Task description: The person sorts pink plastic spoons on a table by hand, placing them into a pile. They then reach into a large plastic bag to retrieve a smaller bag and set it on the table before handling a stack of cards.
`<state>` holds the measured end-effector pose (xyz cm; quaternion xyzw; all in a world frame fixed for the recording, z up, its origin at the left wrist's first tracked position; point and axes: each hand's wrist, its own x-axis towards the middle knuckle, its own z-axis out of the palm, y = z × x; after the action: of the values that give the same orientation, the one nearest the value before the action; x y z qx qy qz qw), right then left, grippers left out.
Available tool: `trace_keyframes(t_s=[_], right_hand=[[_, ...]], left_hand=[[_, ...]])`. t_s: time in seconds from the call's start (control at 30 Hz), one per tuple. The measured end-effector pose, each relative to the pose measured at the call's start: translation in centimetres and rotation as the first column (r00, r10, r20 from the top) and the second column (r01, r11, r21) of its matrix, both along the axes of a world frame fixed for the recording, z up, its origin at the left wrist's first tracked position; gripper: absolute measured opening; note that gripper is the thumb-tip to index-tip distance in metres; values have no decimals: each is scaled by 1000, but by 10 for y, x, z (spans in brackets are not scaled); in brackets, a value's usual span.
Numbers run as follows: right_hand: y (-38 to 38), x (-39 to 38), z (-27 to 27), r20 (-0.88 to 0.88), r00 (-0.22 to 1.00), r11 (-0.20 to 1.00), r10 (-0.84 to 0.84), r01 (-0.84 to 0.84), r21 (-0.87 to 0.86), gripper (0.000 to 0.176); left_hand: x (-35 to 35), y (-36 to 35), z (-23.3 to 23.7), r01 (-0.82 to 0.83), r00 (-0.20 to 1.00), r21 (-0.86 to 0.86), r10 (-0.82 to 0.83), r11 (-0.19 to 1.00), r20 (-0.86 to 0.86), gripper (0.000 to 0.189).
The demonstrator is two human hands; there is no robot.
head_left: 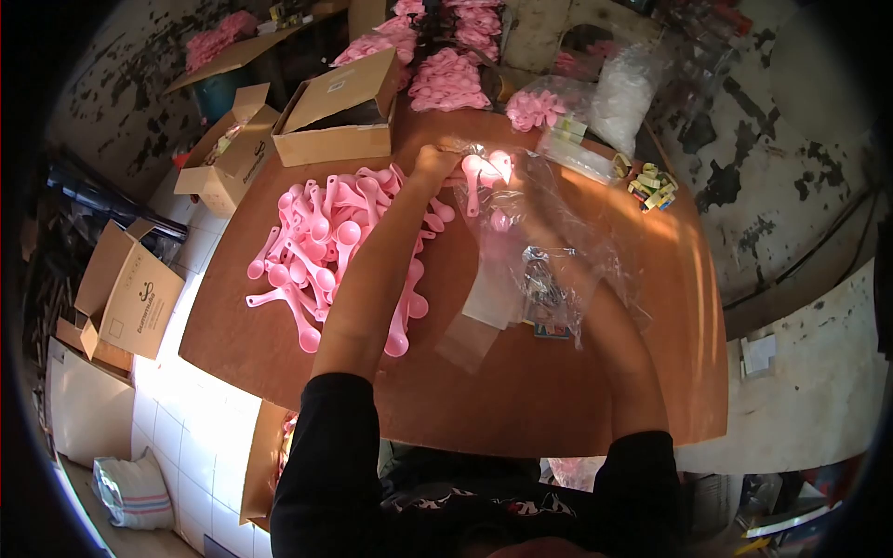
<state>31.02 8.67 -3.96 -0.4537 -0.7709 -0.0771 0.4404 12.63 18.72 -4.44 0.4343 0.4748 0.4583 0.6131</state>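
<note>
My left hand [435,162] is closed at the far middle of the table, right beside some pink plastic spoons [474,170]. What its fingers grip is hard to make out. Across from it, my right hand [526,177] is blurred behind a clear plastic bag [595,237], which drapes over that forearm, and its fingers are hidden. The spoons between the hands are at the bag's mouth. A large heap of pink spoons [321,228] lies left of my left forearm. Flat clear bags [493,296] lie between my arms.
An open cardboard box [337,121] stands at the table's back left. Bundled pink spoons [449,82] are piled behind. Small yellow packets [653,187] and a stuffed white plastic bag [625,98] sit at the right. More cartons [139,293] stand on the floor to the left.
</note>
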Motion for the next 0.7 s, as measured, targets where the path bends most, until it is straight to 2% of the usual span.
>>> trace_keyframes(t_s=[0.03,0.1,0.13,0.17,0.2,0.23,0.27,0.3,0.33,0.37,0.4,0.43,0.57,0.63,0.7], right_hand=[[9,5,-14,-132,990,982,55,-78,-175,44],[7,0,-3,-145,989,981,37,-63,-185,42],[5,-5,3,-158,987,979,18,-50,-196,39],[1,-12,5,-158,987,980,20,-51,-195,39],[-4,-22,6,-564,821,907,85,-299,-298,37],[-10,-28,9,-866,499,788,46,-550,-275,34],[-16,-26,15,-865,499,788,48,-551,-274,34],[-22,-21,23,-515,852,929,95,-262,-262,32],[-31,-20,36,-49,999,996,-5,1,-87,29],[-45,-21,45,-48,999,996,-5,1,-84,29],[-66,-24,58,-153,987,944,47,-94,-317,33],[-79,-26,65,-265,962,830,71,-204,-519,36],[-73,-25,38,-53,990,900,128,-138,-413,40],[-73,-22,31,20,993,912,116,-99,-397,43],[-75,-17,27,97,990,918,99,-53,-394,45]], left_hand=[[-1,0,-2,1,1000,1,-1,1000,-1,18],[-5,-3,-3,-130,976,133,151,983,-158,14],[-6,-5,-2,-131,976,134,152,982,-159,14],[-7,-8,-2,-129,991,92,133,987,-29,11],[-7,-12,0,-122,988,51,117,991,103,9],[-7,-16,2,-124,988,52,118,991,104,9],[-5,-20,5,-139,982,51,132,989,132,7],[-5,-22,7,-155,976,50,145,987,161,5],[-5,-21,6,-155,976,52,145,987,161,5],[-4,-20,7,-164,975,61,152,985,164,5],[-3,-20,9,-172,973,73,157,982,168,5],[-3,-21,13,-170,973,79,155,982,170,5],[-6,-15,18,-225,965,118,204,967,165,7],[-9,16,-1,-237,959,131,211,962,187,11],[-15,71,-38,-453,891,243,431,858,141,4]])
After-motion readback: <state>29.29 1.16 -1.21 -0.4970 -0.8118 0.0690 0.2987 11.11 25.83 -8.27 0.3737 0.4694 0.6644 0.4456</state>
